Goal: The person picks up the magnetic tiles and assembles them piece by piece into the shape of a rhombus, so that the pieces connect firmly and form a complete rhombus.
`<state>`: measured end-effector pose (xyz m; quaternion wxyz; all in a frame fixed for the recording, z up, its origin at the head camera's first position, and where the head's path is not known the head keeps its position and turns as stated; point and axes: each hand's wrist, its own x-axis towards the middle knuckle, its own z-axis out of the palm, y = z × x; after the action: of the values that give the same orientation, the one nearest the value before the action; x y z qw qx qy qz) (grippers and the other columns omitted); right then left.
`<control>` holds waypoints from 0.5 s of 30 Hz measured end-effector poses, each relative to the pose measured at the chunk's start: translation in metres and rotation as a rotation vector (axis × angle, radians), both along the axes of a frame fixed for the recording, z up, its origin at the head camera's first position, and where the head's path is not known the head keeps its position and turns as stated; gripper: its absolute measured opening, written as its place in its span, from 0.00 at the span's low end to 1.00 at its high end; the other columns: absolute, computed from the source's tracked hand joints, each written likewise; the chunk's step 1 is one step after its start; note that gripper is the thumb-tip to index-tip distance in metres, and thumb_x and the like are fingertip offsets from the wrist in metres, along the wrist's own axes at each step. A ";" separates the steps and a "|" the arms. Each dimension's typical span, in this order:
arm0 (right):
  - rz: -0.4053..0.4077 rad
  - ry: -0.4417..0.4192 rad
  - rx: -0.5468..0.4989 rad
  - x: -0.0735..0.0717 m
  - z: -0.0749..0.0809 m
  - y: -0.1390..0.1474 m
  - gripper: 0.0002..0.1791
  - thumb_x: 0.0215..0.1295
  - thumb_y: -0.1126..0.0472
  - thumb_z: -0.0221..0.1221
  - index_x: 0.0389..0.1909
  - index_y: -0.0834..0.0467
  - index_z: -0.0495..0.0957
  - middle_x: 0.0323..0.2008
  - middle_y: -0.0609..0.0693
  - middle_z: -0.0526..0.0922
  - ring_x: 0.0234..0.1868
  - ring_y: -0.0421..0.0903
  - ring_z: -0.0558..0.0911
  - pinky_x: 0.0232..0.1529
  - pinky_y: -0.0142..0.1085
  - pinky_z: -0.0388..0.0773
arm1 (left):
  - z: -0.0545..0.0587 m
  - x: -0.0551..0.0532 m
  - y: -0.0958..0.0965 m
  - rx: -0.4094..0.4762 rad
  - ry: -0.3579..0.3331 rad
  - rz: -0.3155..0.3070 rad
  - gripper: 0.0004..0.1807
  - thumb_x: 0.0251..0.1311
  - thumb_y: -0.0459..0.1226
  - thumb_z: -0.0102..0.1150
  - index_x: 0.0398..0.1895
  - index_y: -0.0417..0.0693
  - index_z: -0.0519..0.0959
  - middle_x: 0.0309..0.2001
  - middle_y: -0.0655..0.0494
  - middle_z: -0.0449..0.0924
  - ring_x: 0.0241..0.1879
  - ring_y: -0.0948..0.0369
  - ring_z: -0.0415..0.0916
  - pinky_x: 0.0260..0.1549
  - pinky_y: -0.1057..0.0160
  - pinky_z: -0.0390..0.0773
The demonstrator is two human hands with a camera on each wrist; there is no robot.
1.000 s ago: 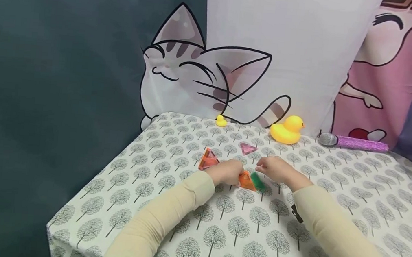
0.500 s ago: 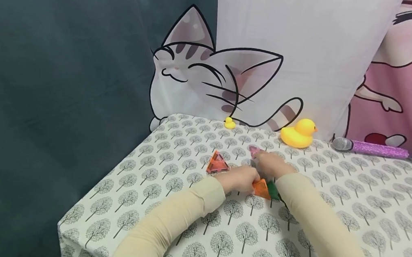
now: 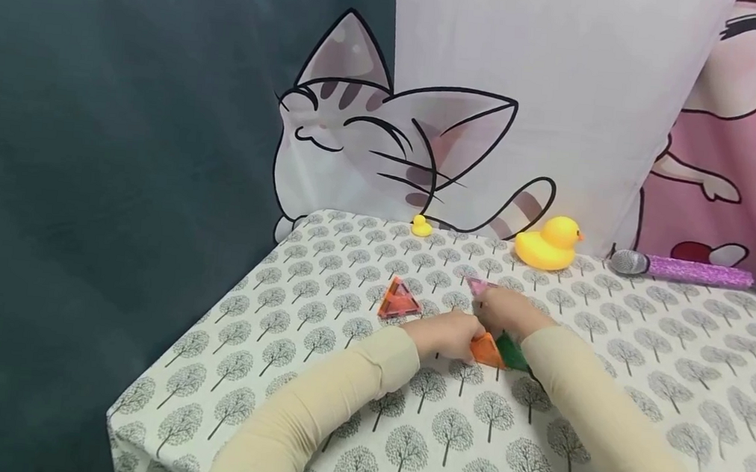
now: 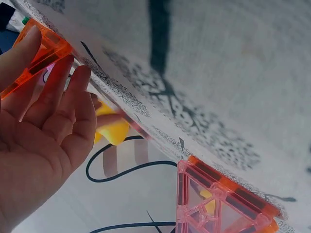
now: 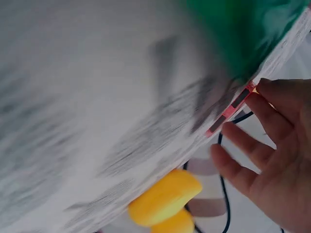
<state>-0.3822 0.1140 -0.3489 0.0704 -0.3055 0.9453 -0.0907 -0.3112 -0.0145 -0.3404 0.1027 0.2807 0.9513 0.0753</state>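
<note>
Slippage of the far translucent pink triangular plastic tile, edge-pinched by the right hand, could be caused by scant contact, jarring the nearer orange plastic tile, gripped by the left hand just left of the green plastic tile.

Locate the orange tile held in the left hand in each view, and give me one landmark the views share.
Head: orange tile right of centre, below the middle, between the left hand and the green tile.
Left wrist: orange tile at upper left, pinched in the hand.
Right wrist: not in it.
Shared landmark: the large yellow duck, seen in all three.
</note>
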 end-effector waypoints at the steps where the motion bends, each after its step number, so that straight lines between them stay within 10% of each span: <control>1: -0.014 -0.001 -0.022 0.002 0.001 0.006 0.08 0.52 0.68 0.50 0.23 0.55 0.75 0.23 0.49 0.76 0.26 0.47 0.73 0.29 0.41 0.70 | 0.000 0.000 0.000 -0.001 -0.006 0.003 0.10 0.41 0.38 0.67 0.28 0.54 0.77 0.21 0.65 0.72 0.25 0.66 0.68 0.26 0.72 0.66; 15: 0.058 0.084 -0.002 0.039 0.011 0.061 0.05 0.47 0.69 0.58 0.26 0.60 0.82 0.29 0.54 0.81 0.33 0.54 0.78 0.36 0.46 0.74 | 0.005 0.003 0.008 0.001 -0.063 0.054 0.10 0.44 0.39 0.65 0.32 0.52 0.77 0.23 0.64 0.72 0.25 0.66 0.68 0.24 0.71 0.66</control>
<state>-0.3436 0.1747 -0.3382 0.0328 -0.3363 0.9381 -0.0768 -0.3079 -0.0066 -0.3356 0.1303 0.2522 0.9549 0.0872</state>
